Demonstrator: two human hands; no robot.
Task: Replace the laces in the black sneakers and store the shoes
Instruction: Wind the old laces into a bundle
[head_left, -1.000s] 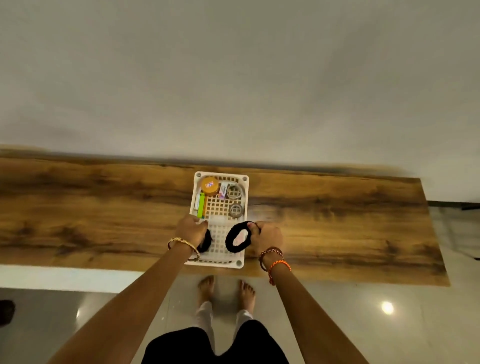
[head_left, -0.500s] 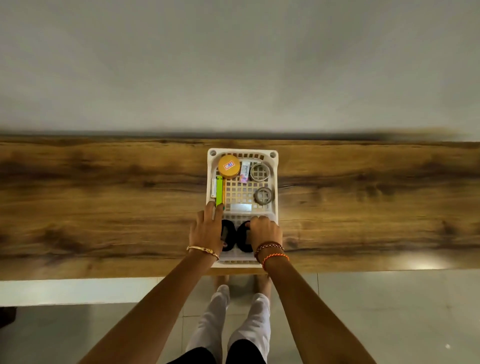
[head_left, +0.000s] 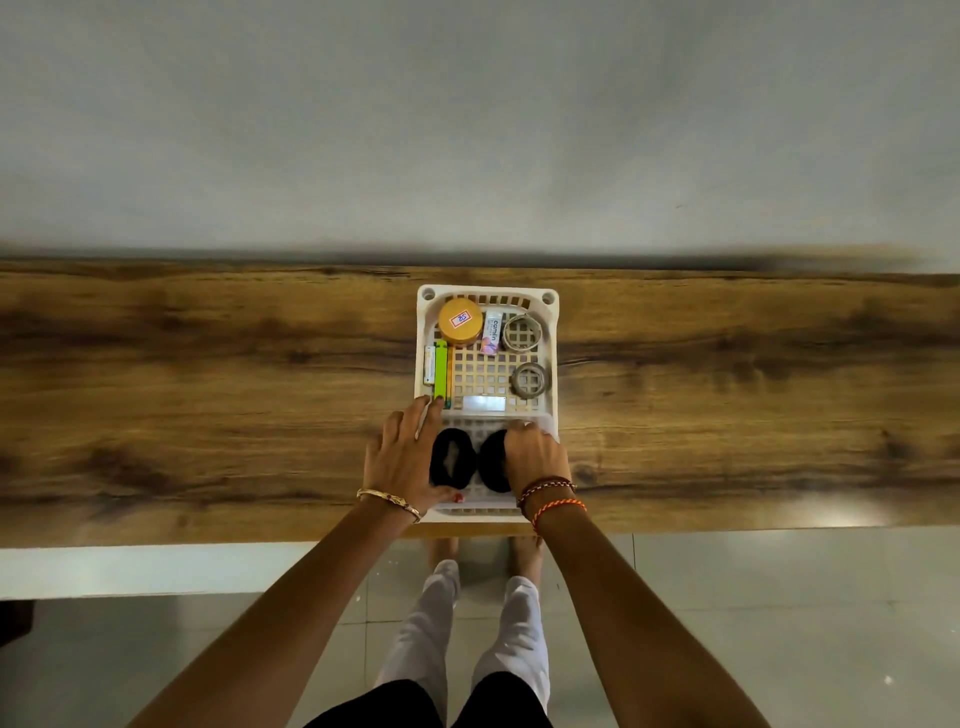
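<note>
Two small black sneakers sit side by side in the near section of a white lattice basket (head_left: 550, 358) on the wooden table. The left sneaker (head_left: 451, 464) shows its pale opening from above. My left hand (head_left: 402, 460) lies beside it with straight fingers over the basket's left rim, thumb along the shoe's near side. My right hand (head_left: 535, 457) covers much of the right sneaker (head_left: 491, 465), with its fingers curled over the shoe's far end. No laces can be made out.
The basket's far section holds an orange round tin (head_left: 460, 321), a small white tube (head_left: 491, 332), two tape rolls (head_left: 522, 332), a green marker (head_left: 441, 371) and a white eraser (head_left: 483, 404). The wooden table (head_left: 208, 389) stands against a grey wall; tiled floor and my feet lie below.
One second ago my hands held the two black sneakers above the basket's near end. They have since set them down inside it, and my left fingers have straightened over the rim.
</note>
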